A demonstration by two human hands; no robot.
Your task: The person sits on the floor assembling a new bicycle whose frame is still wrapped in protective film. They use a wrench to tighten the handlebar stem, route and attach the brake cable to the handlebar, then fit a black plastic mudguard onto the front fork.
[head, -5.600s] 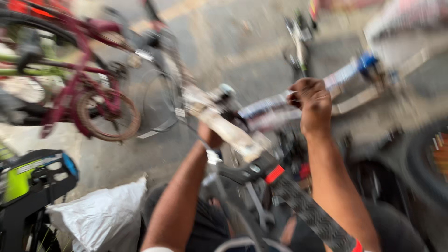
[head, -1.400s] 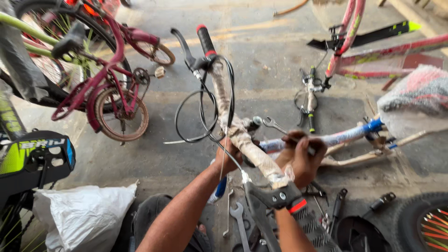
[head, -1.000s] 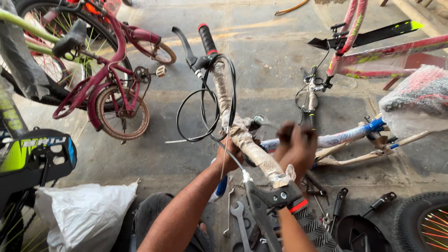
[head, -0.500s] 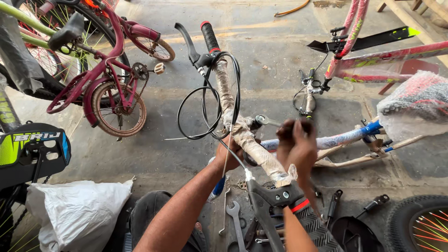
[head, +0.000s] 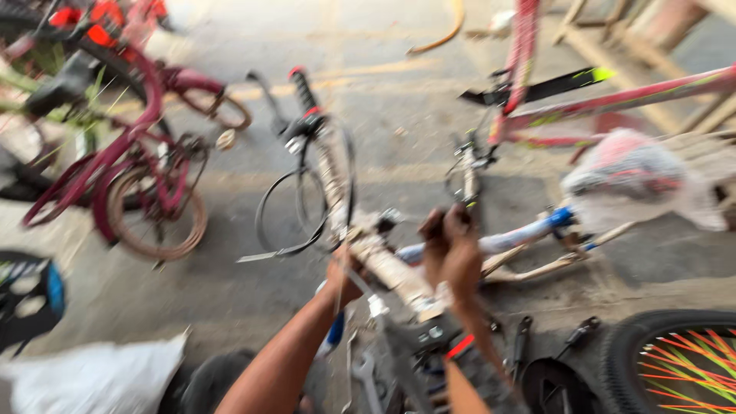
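Floor: bare grey concrete (head: 399,115) fills most of our view, and everything else lies or stands on it.
Red bicycle: we see a dark red bicycle (head: 146,176) at the left, blurred, its small wheel nearest us.
Wheel: a black tyre with bright coloured spokes (head: 675,368) sits at the lower right corner.
Wrapped bundle: a clear-plastic bundle (head: 636,184) rests at the right, near a blue-and-white frame tube (head: 521,236).
Handlebar: the handlebar (head: 360,245), wound in pale wrapping, lies in the middle of our view between both hands. Its long axis runs diagonally, from the dark stem clamp with a red mark (head: 437,341) near us up and away to the left, ending in a black-and-red grip (head: 303,88) that points away from us. A black cable (head: 291,222) loops beside it.
Left hand: our left forearm rises from the bottom edge, and the left hand (head: 345,276) sits against the near left side of the wrapped bar. Its fingers curl under the bar, seemingly closed on it, though blur keeps us from being sure.
Right hand: the right hand (head: 452,249) is raised just right of the bar, wrist bent, fingers bunched in a loose fist. We cannot tell whether it grips anything.
Spanner: a silvery spanner (head: 368,376) lies on the floor below the hands.
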